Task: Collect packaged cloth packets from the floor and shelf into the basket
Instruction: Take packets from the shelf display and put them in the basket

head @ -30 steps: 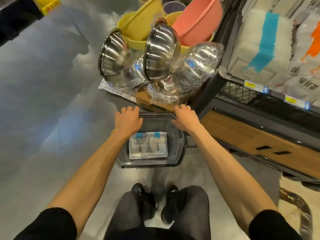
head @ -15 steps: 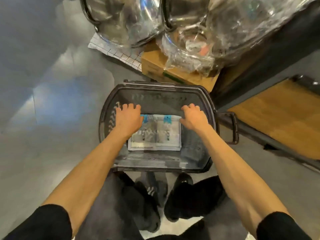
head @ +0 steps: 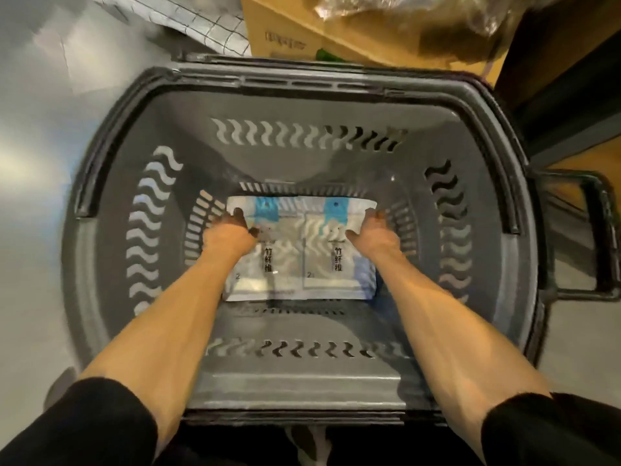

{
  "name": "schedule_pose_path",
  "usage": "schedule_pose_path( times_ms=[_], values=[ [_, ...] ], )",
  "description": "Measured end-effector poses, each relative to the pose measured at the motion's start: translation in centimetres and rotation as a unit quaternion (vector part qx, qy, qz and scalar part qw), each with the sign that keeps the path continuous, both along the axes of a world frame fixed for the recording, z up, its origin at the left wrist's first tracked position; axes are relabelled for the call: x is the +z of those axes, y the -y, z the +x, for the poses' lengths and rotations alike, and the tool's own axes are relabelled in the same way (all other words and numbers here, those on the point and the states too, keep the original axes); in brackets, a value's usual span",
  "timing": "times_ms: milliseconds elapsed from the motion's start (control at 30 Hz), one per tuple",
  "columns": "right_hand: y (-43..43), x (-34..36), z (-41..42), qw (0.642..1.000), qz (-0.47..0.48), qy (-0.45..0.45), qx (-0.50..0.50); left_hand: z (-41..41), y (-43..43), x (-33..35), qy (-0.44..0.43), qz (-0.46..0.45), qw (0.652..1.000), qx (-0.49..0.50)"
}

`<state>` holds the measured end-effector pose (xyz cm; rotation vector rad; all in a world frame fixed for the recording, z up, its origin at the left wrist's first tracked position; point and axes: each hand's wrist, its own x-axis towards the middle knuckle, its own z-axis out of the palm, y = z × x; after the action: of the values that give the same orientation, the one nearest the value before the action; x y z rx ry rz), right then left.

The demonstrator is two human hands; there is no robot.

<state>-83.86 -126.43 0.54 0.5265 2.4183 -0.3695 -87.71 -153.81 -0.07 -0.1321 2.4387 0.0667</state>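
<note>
The left hand lies low inside the basket, thumb spread on the left cloth packet and fingers at its outer edge. The right hand mirrors it on the right cloth packet. The picture is too blurred there to tell whether either hand grips or merely rests. The 2 packets lie flat, side by side and touching, on the basket's bottom, blue tabs at the far end. Both forearms are bare below black sleeves. Beyond the basket's far rim are a cardboard box and a grid-patterned sheet on the grey floor.
</note>
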Motion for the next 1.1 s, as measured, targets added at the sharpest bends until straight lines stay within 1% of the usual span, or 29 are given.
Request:
schedule_pose_path(
  times_ms=[100, 167, 267, 400, 467, 500, 567, 600, 667, 700, 733, 800, 833, 933, 1000, 1100],
  values=[
    [-0.4, -2.5, 0.1, 0.999, 0.026, -0.013, -0.028, -0.4, 0.1, -2.6, 0.016, 0.030, 0.994, 0.102],
    [-0.4, -3.6, 0.1, 0.998, 0.032, -0.016, -0.047, -0.4, 0.0, -4.0, 0.013, 0.045, 0.988, 0.146],
    [-0.1, -4.9, -0.2, 0.997, 0.032, -0.022, -0.071, -0.1, -0.5, -5.2, -0.001, 0.041, 0.980, 0.193],
    [0.2, -5.7, -0.5, 0.997, 0.026, -0.011, -0.074, 0.2, -0.6, -5.2, -0.018, 0.029, 0.974, 0.223],
    [0.3, -6.3, -0.2, 0.993, 0.005, -0.015, -0.114, 0.1, -0.7, -4.9, -0.030, 0.050, 0.964, 0.259],
    [0.4, -6.6, 0.0, 0.989, -0.011, -0.020, -0.146, 0.0, -0.5, -5.2, -0.028, 0.073, 0.954, 0.288],
    [0.5, -6.8, 0.3, 0.974, -0.043, -0.021, -0.220, -0.1, 0.0, -5.4, -0.010, 0.147, 0.920, 0.363],
    [0.4, -6.5, 0.3, 0.967, -0.057, -0.015, -0.250, -0.1, 0.3, -5.3, -0.008, 0.193, 0.895, 0.402],
    [-0.3, -6.2, 0.2, 0.951, -0.094, -0.006, -0.293, 0.4, 0.4, -4.2, -0.021, 0.287, 0.833, 0.472],
    [-0.6, -5.9, 0.0, 0.940, -0.135, -0.006, -0.314, 0.6, 0.6, -3.4, -0.029, 0.324, 0.810, 0.488],
    [-0.7, -5.4, 0.1, 0.922, -0.190, -0.015, -0.338, 0.9, 0.7, -2.2, -0.035, 0.352, 0.797, 0.490],
    [-0.6, -3.2, 0.4, 0.882, -0.284, -0.039, -0.374, 1.2, 1.4, 0.4, -0.028, 0.384, 0.791, 0.476],
    [-0.6, -1.6, 0.5, 0.875, -0.302, -0.049, -0.376, 1.3, 1.8, 1.9, -0.020, 0.385, 0.795, 0.468],
    [-0.4, 5.7, 0.9, 0.880, -0.318, -0.067, -0.347, 1.7, 2.8, 8.2, -0.012, 0.397, 0.795, 0.458],
    [-0.4, 11.3, 1.7, 0.881, -0.325, -0.072, -0.337, 2.2, 2.8, 14.2, 0.001, 0.415, 0.791, 0.449],
    [-0.6, 19.7, 3.5, 0.888, -0.331, -0.081, -0.309, 3.3, 3.6, 22.8, 0.012, 0.424, 0.810, 0.405]
  ],
)
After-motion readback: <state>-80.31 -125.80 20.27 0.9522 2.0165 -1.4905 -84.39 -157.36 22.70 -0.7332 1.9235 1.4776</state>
